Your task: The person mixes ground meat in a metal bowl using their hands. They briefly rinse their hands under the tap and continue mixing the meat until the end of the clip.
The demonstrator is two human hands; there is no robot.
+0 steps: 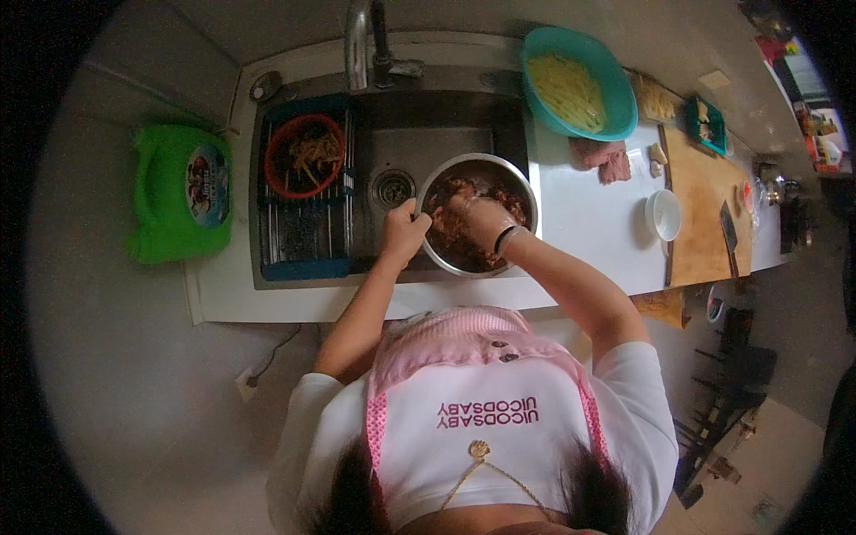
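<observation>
A round stainless-steel bowl rests over the right part of the sink and its front edge, with dark reddish raw meat in it. My left hand grips the bowl's left rim, thumb towards the inside. My right hand, which seems to wear a clear thin glove with a black band at the wrist, reaches down into the meat. Its fingertips are partly hidden by meat, and whether they close on any cannot be told.
Left in the sink, a red basket of pale strips sits on a rack. A turquoise basin, a pink cloth, a white bowl and a cutting board with a knife lie to the right. A faucet stands behind.
</observation>
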